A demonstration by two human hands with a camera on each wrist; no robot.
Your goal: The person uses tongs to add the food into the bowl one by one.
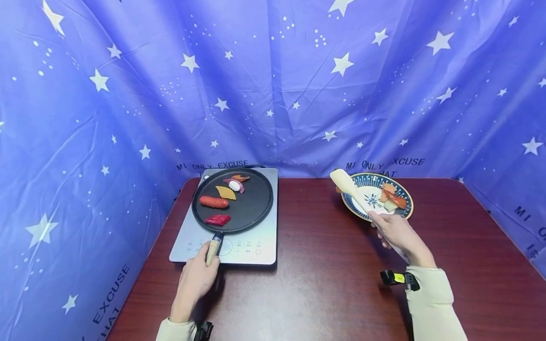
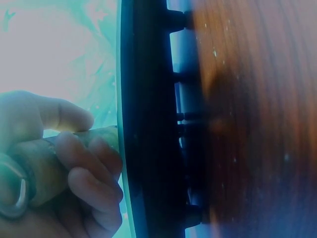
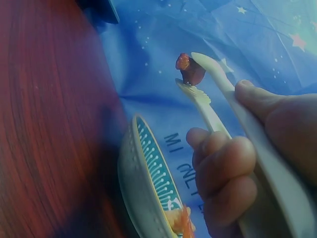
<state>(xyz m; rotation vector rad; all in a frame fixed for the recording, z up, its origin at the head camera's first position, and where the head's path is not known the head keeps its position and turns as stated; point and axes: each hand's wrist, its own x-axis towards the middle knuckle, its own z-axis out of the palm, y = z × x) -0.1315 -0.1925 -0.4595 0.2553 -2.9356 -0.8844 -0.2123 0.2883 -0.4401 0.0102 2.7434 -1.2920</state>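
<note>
My left hand [image 1: 197, 278] grips the wooden handle [image 1: 212, 251] of a round black frying pan [image 1: 249, 208], which sits on a silver induction cooker [image 1: 268, 246]. Along the pan's left side lie a sausage [image 1: 214, 202], a red piece [image 1: 218, 220], a yellow piece [image 1: 225, 192] and other food pieces. In my right hand [image 1: 401, 237] I hold cream-coloured tongs [image 1: 346, 183], tips over the left rim of a blue-patterned bowl [image 1: 362, 179]. A reddish-brown food piece [image 3: 193, 73] is pinched between the tips in the right wrist view. Several food pieces [image 1: 394, 199] lie in the bowl's right side.
The dark red wooden table [image 1: 307, 246] extends between cooker and bowl and in front of them. A blue star-printed curtain [image 1: 290, 94] hangs around its back and sides. A dark cable [image 1: 256, 166] shows behind the cooker.
</note>
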